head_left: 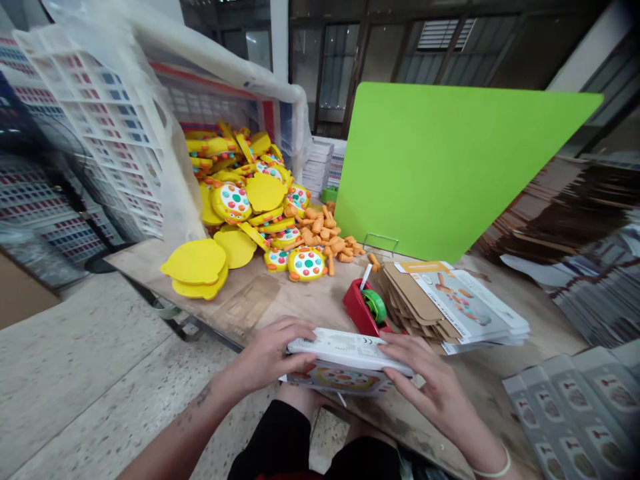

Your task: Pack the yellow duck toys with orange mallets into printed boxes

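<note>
Here, in the head view, a white printed box (345,363) is held at the near edge of the wooden table (300,303), gripped from both ends. The left hand (270,353) is curled round the box's left end, thumb underneath and fingers laid over the top flap; the right hand (425,380) is spread flat, its fingers pressed along the box's right top edge. Neither hand is empty, and the box is kept between them, close to the body. For the closing of the flap to be done well, the pressure would best be kept even at both ends, so that the thin lid is seated squarely and is not buckled; this is offered as a judgement only. Just beyond the right hand, a red tape dispenser (367,308) with a green roll is seen, and beside it, further right, a stack of flattened cartons (450,303). Well beyond the left hand, a heap of yellow toys (250,200) and orange pieces (327,233) is piled, with loose yellow discs (197,267) nearer. A green board (450,167) is stood behind the cartons. The dispenser lies nearest and could be knocked by the right hand's fingers.
</note>
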